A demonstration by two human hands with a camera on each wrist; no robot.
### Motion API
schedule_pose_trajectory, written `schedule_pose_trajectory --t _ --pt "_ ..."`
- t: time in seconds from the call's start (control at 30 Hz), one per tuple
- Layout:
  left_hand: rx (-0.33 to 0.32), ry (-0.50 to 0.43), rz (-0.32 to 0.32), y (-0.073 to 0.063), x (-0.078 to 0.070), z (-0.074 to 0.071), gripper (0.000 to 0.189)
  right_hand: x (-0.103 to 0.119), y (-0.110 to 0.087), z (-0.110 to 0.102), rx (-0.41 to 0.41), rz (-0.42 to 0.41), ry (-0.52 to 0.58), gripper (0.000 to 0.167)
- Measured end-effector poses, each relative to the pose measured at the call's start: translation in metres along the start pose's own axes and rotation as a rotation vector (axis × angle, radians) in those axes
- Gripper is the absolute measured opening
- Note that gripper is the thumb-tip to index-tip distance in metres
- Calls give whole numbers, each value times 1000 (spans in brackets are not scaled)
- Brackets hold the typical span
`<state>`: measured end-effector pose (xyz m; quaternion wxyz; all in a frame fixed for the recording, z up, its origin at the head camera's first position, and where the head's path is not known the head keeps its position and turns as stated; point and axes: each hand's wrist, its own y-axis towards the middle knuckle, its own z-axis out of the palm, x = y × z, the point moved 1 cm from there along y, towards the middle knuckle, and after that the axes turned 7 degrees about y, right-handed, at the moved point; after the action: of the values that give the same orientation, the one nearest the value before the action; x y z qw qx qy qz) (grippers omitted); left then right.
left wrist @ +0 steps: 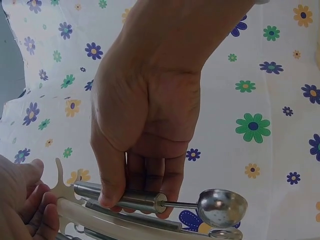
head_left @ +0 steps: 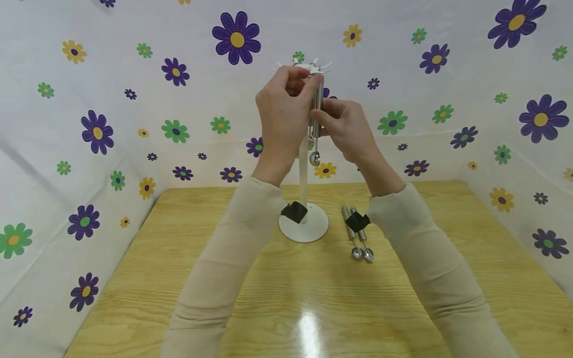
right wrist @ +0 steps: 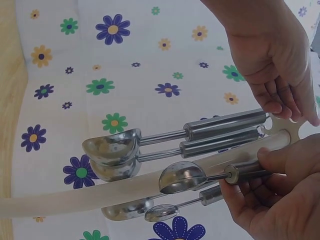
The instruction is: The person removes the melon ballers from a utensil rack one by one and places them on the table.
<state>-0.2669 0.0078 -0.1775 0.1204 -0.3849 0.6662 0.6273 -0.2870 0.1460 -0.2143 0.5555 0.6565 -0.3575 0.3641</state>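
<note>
My right hand pinches the steel handle of a melon baller between thumb and fingers. It hangs upright in the head view, round bowl down, handle top at the hooks of a white rack. My left hand is raised at the rack's top, bent fingertips right by the hooks and handle end; whether they pinch anything I cannot tell. Several other melon ballers hang around the pole in the right wrist view. Beside the held handle, the left wrist view shows another handle close behind.
The rack stands on a round white base on a wooden table. To its right lie two more steel utensils side by side, bowls toward me. A flower-print cloth covers the back and sides.
</note>
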Motion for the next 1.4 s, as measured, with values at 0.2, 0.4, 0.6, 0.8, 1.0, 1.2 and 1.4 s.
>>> schedule_pose_trajectory --t 0.2,0.4,0.6,0.8,1.0,1.2,1.4 --pt "-23 -39 -27 0 -2 -1 20 1 -3 -3 12 -16 -29 34" --pt "-41 -28 -26 0 -1 -6 21 5 -9 -6 22 -42 -59 30" --pt "-74 2 -17 1 3 -11 20 8 -16 -6 35 -34 -109 31" --pt "-94 45 -18 5 10 -20 21 15 -24 -7 37 -21 -162 31" --pt "-70 36 -26 9 13 -27 21 22 -32 -9 36 -24 -208 29" --pt "-41 31 -84 12 13 -30 18 25 -36 -16 51 -23 -226 31" --pt "-5 38 -108 14 14 -32 18 32 -39 -25 53 0 -259 32"
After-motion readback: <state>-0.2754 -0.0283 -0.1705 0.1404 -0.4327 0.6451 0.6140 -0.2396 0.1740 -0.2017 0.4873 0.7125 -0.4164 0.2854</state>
